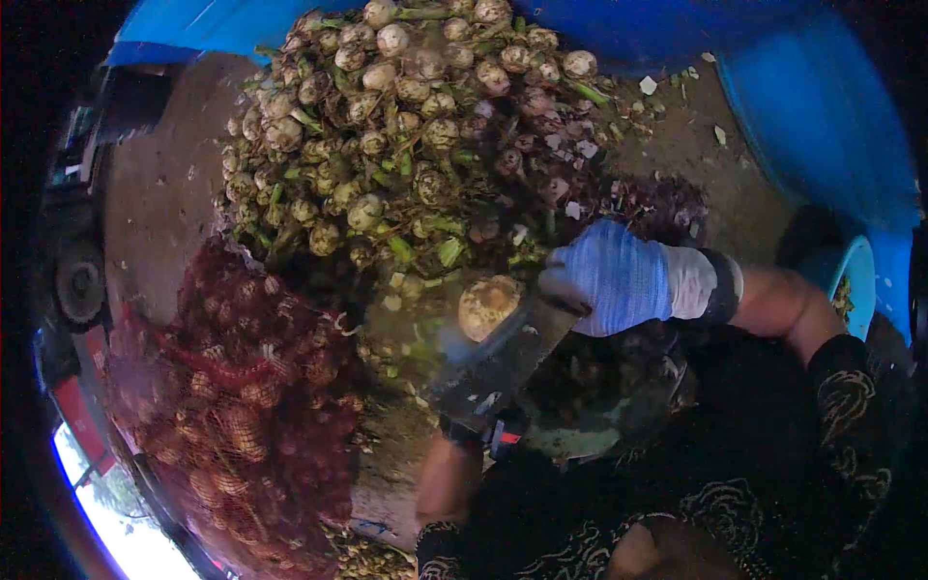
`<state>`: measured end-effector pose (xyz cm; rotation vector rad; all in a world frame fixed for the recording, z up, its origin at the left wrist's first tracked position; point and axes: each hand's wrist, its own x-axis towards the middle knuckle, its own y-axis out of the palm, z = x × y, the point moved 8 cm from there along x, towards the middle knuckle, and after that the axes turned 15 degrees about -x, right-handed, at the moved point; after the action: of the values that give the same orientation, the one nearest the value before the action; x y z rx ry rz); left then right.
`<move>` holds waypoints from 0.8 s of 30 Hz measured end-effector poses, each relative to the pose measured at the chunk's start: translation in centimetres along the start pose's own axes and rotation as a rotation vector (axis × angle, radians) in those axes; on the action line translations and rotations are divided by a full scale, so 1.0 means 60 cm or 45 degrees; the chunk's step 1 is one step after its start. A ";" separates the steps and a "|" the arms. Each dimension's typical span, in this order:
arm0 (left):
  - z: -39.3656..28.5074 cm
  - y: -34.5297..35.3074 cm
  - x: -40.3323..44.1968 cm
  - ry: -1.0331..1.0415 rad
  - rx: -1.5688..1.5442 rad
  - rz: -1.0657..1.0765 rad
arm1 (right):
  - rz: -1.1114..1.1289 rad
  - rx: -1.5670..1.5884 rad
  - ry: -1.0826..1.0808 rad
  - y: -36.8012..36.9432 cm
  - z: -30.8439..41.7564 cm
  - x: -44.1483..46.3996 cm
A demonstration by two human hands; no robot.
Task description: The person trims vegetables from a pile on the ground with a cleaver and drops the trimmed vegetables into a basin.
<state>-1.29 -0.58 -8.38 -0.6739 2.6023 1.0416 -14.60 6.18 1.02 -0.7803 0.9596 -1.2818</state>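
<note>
My right hand point(615, 276), in a blue knitted glove, is closed round the handle end of a wide dark cleaver point(507, 365). The blade slants down to the left, beside a round, pale root vegetable point(488, 305) with brown patches. My left hand point(452, 344) is mostly covered by the blade; a blurred bluish patch of glove shows at the vegetable's lower left. It appears to support the vegetable, though its fingers are hidden. A dark band with a red mark point(505, 439) sits at my left wrist.
A large heap of similar root vegetables point(367, 145) with leafy stalks lies ahead. Red mesh sacks point(232, 406) filled with roots stand at left. Purplish trimmings point(657, 198) lie right of the heap. Blue sheeting point(822, 97) and a light-blue tub point(858, 280) are at right.
</note>
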 end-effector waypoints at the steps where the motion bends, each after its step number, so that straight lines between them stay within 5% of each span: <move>1: 0.003 0.005 -0.001 -0.021 -0.064 0.002 | -0.015 0.019 -0.006 0.003 -0.001 -0.001; 9: 0.032 0.029 -0.011 -0.275 -0.409 0.046 | -0.031 0.211 0.031 0.070 -0.033 -0.011; 13: 0.032 0.037 -0.023 -0.373 -0.480 0.079 | -0.063 -0.012 0.167 0.122 -0.105 -0.033; 15: 0.021 0.051 -0.042 -0.448 -0.785 0.143 | -0.114 -0.143 0.257 0.118 -0.149 -0.053; 17: 0.006 0.051 -0.036 -0.493 -1.118 0.158 | 0.124 -0.131 0.498 0.116 -0.183 -0.065; 18: -0.032 0.024 -0.010 -0.094 -0.191 0.221 | 0.129 0.089 0.674 0.123 -0.190 -0.076; 21: -0.078 0.037 0.014 0.318 -0.693 0.022 | -0.229 0.450 0.574 0.093 -0.140 -0.055; 22: -0.079 0.046 0.025 0.254 -0.866 0.241 | -0.346 0.570 0.534 0.078 -0.120 -0.050; 24: -0.069 0.049 0.027 0.164 -1.004 0.253 | -0.167 0.968 0.533 0.060 -0.082 -0.039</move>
<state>-4.41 -2.15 -4.37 -0.6470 2.3332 2.1891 -17.62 9.22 -3.96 0.0229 0.6539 -1.8029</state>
